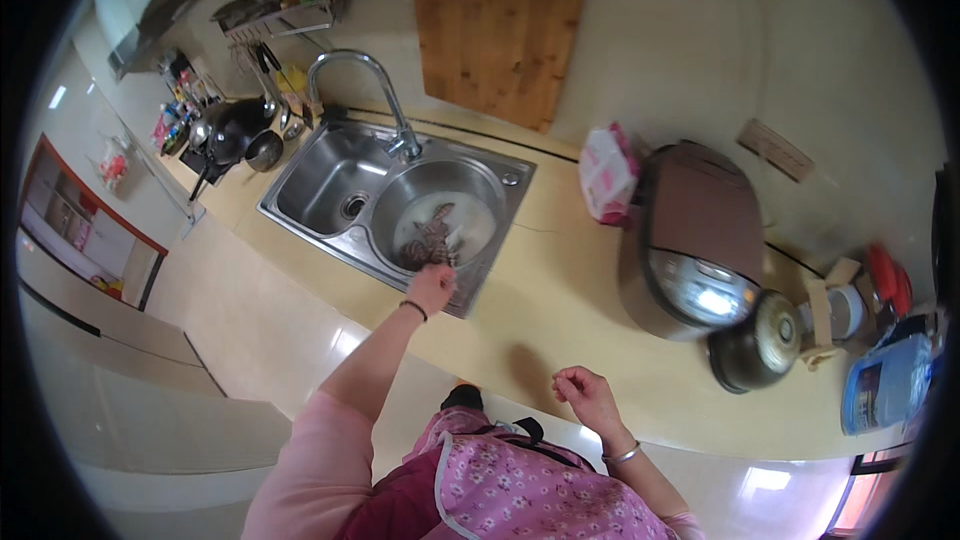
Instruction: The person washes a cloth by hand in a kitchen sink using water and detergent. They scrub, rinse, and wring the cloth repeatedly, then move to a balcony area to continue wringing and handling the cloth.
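Observation:
My left hand (431, 286) is over the near rim of the round basin of a steel double sink (480, 281), its fingers curled; whether it grips anything is hidden. Just beyond it, brownish striped pieces of food (433, 240) lie in cloudy water (476, 221) in that basin. The square basin (330, 172) beside it shows its drain. A curved chrome faucet (405, 142) rises behind the sink, and no stream shows from it. My right hand (585, 394), with loosely bent fingers, hovers above the counter's front edge and holds nothing that I can see.
A brown rice cooker (697, 232) stands right of the sink by a pink and white packet (607, 176). Farther right are a lidded pot (757, 345) and a blue plastic container (885, 382). A black wok (240, 127) and hanging ladles (270, 90) are at the left; a wooden board (502, 30) leans behind.

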`<state>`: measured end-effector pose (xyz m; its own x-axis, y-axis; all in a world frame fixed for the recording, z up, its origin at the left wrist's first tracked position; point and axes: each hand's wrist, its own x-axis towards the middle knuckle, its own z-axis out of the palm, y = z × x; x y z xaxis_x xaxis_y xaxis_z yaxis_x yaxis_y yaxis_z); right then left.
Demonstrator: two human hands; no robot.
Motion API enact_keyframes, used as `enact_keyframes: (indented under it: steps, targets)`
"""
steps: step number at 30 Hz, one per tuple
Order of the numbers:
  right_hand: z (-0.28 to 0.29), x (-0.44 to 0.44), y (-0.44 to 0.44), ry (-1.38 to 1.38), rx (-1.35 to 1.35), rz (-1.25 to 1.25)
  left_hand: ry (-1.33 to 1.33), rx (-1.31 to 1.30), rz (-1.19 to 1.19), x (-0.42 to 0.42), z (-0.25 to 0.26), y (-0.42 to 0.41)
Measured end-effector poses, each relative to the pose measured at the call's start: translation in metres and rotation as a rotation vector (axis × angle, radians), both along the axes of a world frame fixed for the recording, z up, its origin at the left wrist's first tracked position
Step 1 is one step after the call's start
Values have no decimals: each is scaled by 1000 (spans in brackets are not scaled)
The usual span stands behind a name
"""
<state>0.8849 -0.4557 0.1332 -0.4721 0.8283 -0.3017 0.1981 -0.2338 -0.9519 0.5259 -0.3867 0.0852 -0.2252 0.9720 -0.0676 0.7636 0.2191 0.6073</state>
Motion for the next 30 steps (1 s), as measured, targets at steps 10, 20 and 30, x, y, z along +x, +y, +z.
enact_keyframes:
  steps: [10, 20, 30]
  targets:
    - [5, -146, 69, -145, -6, 76, 239, -622, 188, -97, -104, 121]
    - [0, -171, 99, -280, -78, 70, 70, -425, 163, -130, -110, 133]
    - [-13, -221, 126, -141, -25, 132, -900, -167, 311, -166, -94, 109]
